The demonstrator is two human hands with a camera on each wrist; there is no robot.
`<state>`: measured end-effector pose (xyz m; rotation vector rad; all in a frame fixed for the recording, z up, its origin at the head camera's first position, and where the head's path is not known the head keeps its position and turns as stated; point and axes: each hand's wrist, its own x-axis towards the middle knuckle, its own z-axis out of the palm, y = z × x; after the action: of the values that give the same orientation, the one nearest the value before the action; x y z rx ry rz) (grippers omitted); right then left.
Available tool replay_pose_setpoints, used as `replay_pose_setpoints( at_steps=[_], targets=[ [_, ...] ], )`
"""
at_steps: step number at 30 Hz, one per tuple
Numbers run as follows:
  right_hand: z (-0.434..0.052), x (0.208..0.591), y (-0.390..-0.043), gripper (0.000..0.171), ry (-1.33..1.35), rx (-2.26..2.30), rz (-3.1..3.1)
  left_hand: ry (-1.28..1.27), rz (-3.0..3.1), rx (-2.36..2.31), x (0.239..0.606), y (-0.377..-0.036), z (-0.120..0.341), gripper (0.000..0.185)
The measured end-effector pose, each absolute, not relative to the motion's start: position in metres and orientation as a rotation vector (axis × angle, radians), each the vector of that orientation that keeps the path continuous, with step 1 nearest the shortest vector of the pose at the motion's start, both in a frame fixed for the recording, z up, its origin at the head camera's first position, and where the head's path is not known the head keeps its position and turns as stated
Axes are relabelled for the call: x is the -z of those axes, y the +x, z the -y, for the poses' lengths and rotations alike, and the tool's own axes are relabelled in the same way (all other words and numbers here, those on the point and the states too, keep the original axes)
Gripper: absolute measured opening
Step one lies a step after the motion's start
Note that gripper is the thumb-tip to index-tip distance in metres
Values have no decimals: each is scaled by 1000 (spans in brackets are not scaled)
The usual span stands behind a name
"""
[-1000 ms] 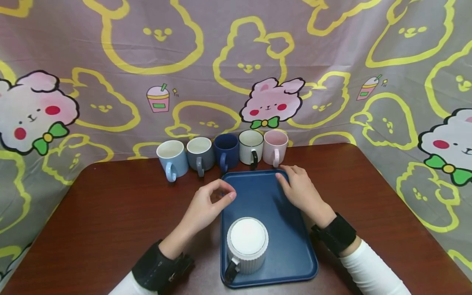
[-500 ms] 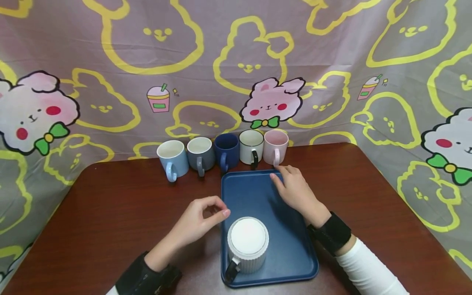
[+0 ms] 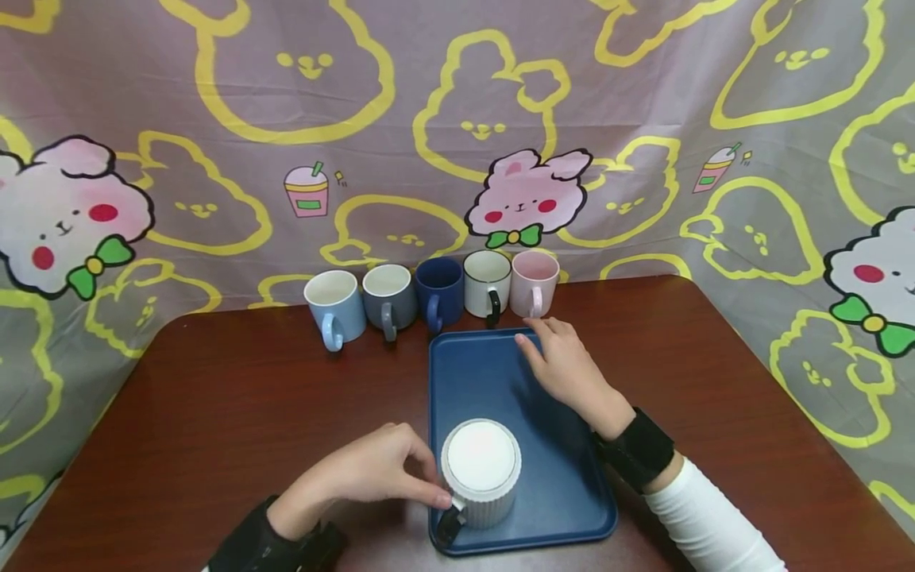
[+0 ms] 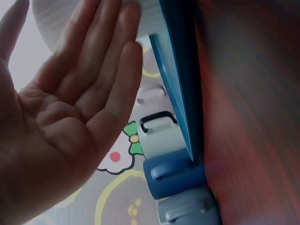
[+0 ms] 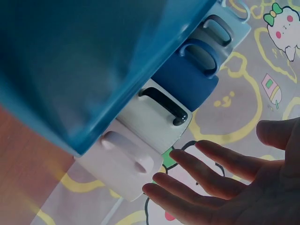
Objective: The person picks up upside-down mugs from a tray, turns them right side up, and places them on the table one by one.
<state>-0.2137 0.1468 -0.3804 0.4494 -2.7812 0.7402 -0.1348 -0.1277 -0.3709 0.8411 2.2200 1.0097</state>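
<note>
left hand point(image 3: 372, 474) lies spread, fingertips touching the white ribbed mug point(image 3: 480, 474) on the blue tray point(image 3: 557, 492); right hand point(image 3: 568, 368) hovers spread near the pink mug point(image 3: 533, 284).

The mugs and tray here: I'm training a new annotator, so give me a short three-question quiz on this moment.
1. How many mugs stand in the row behind the blue tray?
2. True or false: the white ribbed mug stands on the tray's near end.
3. Which hand touches the ribbed mug: A) left hand, B) right hand, C) neither?

Key: 1. Five, from the light blue mug to the pink mug. 2. True. 3. A; the right hand is open over the tray's far end.
</note>
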Motion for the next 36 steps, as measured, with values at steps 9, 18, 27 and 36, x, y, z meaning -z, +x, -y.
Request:
replay_pose_setpoints(
  at_steps=[9,18,27,36],
  targets=[
    [-141,378,-213,47,460,-750,2785,825,-2105,-1052,374,-132,122,19],
    [-134,375,-212,47,468,-795,2778,838,-1842,-1150,380,-131,120,19],
    [-128,375,-212,48,474,-780,2794,780,-1622,-1319,388,-128,123,22],
    [-130,376,-214,47,467,-786,2793,508,-1762,-1465,392,-119,114,25]
  ],
)
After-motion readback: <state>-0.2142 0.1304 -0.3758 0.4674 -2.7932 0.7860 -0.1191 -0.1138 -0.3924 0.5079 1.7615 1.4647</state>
